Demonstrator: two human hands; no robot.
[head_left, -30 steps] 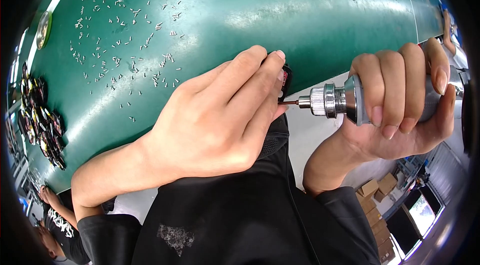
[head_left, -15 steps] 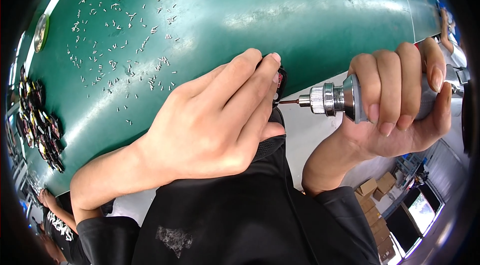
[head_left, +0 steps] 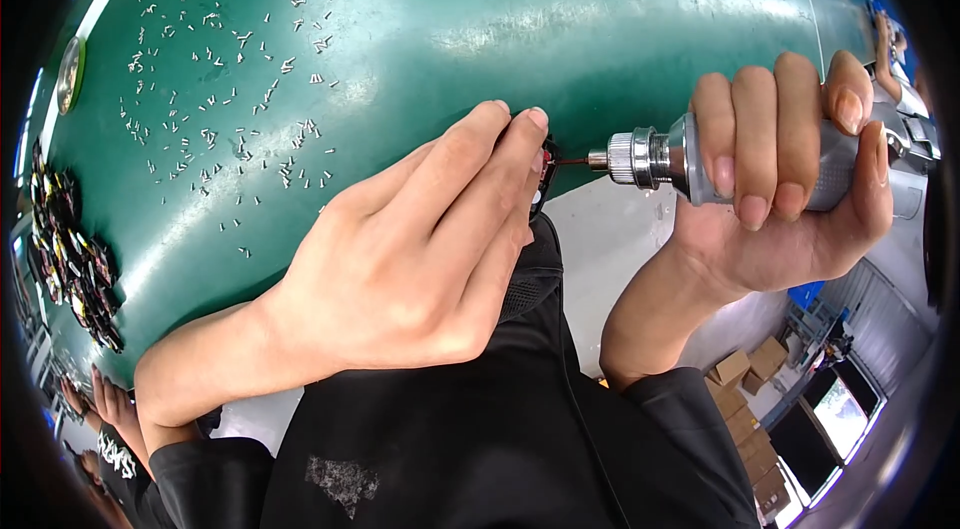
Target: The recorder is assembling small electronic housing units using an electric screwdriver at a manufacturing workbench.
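Green matting covers the worktable (head_left: 600,19), strewn with tiny silver screws (head_left: 230,99); dark small parts (head_left: 70,269) heap at its left edge, and cardboard boxes (head_left: 745,379) stand on the floor below. The left hand (head_left: 420,249) pinches a small dark part (head_left: 545,169) at the table's near edge. The right hand (head_left: 790,179) is clamped round a silver electric screwdriver (head_left: 700,159), its bit at the part. Compared with half a second ago, the bit sits slightly closer in.

Factory workshop, green workbench (head_left: 600,19), scattered screws (head_left: 230,99), stacked cartons (head_left: 745,374)
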